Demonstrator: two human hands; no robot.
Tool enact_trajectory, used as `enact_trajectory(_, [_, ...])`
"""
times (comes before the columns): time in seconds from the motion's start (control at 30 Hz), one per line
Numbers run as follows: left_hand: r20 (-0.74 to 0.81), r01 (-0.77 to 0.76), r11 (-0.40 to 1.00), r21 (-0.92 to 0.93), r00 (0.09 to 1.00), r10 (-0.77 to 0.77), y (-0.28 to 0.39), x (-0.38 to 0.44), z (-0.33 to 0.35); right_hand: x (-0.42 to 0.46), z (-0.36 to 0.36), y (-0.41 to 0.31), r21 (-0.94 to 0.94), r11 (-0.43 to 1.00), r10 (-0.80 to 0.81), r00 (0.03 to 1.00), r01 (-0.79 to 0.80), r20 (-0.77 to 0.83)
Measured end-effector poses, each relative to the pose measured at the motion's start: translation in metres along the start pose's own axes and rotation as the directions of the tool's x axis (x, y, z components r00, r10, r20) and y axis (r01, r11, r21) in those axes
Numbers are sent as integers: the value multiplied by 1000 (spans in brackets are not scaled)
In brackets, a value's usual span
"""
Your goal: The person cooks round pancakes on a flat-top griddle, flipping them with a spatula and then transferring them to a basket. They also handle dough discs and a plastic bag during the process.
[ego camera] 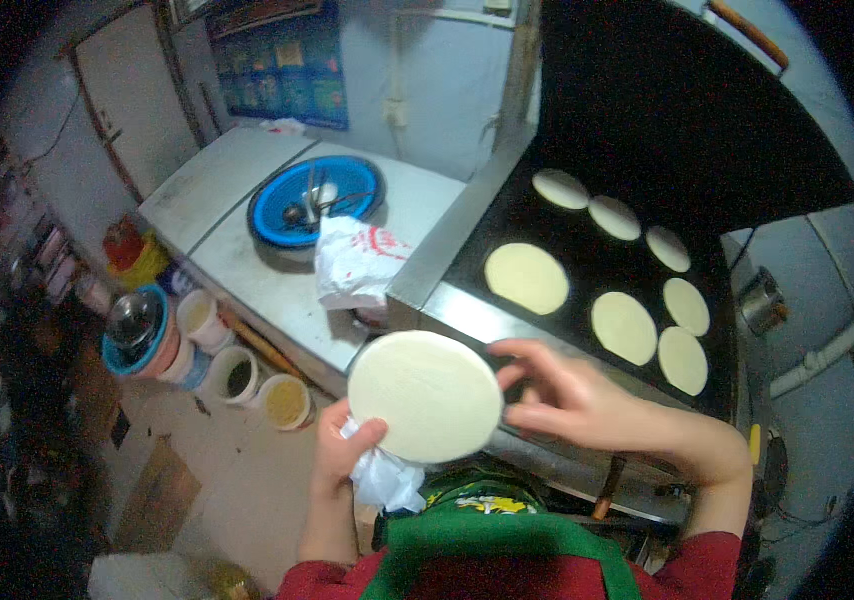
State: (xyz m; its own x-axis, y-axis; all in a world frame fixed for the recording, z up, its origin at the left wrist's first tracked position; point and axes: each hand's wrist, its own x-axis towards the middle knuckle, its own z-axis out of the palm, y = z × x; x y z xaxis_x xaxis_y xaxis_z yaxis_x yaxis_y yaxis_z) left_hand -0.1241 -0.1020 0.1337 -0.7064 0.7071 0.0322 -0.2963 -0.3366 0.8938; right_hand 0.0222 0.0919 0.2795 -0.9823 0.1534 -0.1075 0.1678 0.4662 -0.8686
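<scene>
A pale, round, flat dough disc (427,397) lies tilted in front of my chest. My left hand (344,446) grips its lower left edge, the thumb on top. A crumpled white plastic sheet (388,476) hangs from the same hand, under the disc. Beside the disc's right edge is my right hand (562,394), its thumb and fingers spread; whether a fingertip touches the edge I cannot tell. Beyond it, on a black griddle (577,247), lie several more dough rounds, among them a large one (526,278) at the near left and another (623,328) nearer its front edge.
The griddle's black lid (682,112) stands raised behind it. On the white table (269,300) to the left are a blue basin (265,202) with utensils and a white plastic bag (359,262) with red print. Several tubs, one a yellow-filled bucket (286,403), stand on the floor.
</scene>
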Motion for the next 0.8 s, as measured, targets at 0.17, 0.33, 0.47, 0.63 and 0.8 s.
enact_trajectory(0.17, [216,17,988,150,975,-49,8,11,11,21,-23,23,-59,996,55,991,-63,-125])
enact_trajectory(0.33, [-26,8,1000,5,1000,-8,-3,20,-5,29,-107,75,411,903,335,810,-129,-482])
enact_trajectory(0.47, [-124,45,995,92,992,-34,-8,21,-21,64,-147,137,560,806,546,605,-190,-580])
enact_trajectory(0.63, [-181,54,975,213,983,-15,-17,24,-35,94,-164,177,699,702,594,654,-138,-468])
enact_trajectory(0.8, [-239,137,932,335,969,-57,-25,30,-48,98,-165,158,723,642,667,651,-256,-362])
